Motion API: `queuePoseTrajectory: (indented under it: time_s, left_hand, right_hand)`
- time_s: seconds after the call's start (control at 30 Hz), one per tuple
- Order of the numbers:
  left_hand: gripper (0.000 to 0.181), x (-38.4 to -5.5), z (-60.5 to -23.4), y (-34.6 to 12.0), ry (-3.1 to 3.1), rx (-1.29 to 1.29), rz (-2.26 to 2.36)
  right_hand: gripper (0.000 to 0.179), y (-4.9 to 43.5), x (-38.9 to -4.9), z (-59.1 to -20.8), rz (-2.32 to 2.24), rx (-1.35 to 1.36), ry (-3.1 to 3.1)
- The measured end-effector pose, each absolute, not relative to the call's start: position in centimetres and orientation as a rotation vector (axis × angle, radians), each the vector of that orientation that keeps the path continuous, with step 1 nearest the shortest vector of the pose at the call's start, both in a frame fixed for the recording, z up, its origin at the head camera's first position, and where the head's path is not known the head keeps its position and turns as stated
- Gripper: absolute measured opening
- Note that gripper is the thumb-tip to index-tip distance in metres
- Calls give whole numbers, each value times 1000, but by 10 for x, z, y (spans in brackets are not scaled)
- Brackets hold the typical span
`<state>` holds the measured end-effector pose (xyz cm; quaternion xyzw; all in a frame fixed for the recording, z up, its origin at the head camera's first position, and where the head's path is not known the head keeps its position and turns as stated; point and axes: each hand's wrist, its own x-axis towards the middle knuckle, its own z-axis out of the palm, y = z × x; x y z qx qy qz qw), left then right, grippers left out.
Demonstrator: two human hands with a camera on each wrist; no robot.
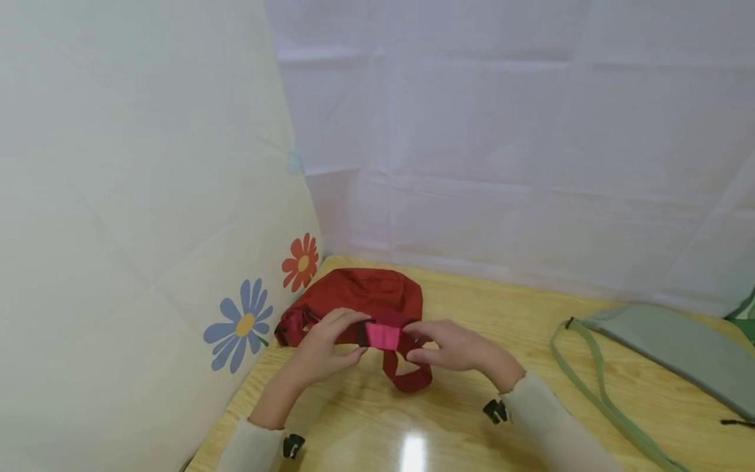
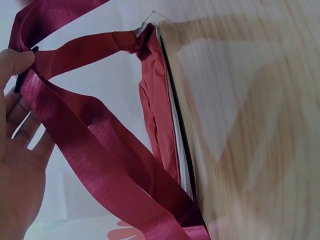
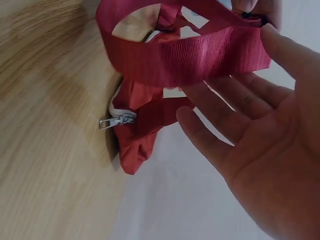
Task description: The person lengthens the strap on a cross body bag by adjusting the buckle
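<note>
A dark red bag (image 1: pixel 368 288) with a zipper (image 3: pixel 120 120) lies against the corner of the table, its red strap (image 2: pixel 100 155) raised in front of it. My left hand (image 1: pixel 327 347) pinches the strap at a black slider (image 2: pixel 26 70), thumb in front and fingers behind. My right hand (image 1: pixel 451 344) holds the strap farther along; its fingers pass behind the band and the thumb lies at its edge. Between the hands a short stretch of strap shows bright pink (image 1: pixel 383 336). A loop of strap (image 1: pixel 413 380) hangs below toward the tabletop.
On the right a grey-green bag (image 1: pixel 678 347) rests on the wooden table (image 1: pixel 472 432), its long strap (image 1: pixel 613 413) trailing toward the near edge. White cloth walls (image 1: pixel 472 131) rise behind and to the left, with printed flowers (image 1: pixel 242 324). Black clips (image 1: pixel 495 411) show beside both cuffs.
</note>
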<state>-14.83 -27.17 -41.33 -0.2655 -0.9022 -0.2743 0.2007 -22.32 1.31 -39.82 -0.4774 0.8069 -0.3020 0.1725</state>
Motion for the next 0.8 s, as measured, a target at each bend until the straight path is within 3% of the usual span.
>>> queuePoseTrajectory:
  time_s: [0.43, 0.8]
  left_hand:
    - [53, -146, -411, -276, -2494, -797, -798]
    - [54, -145, -410, -278, -2486, -830, -833]
  right_hand:
    - [26, 4, -243, -402, -868, -1522, 2510]
    - [60, -16, -259, -399, -761, -1551, 2433]
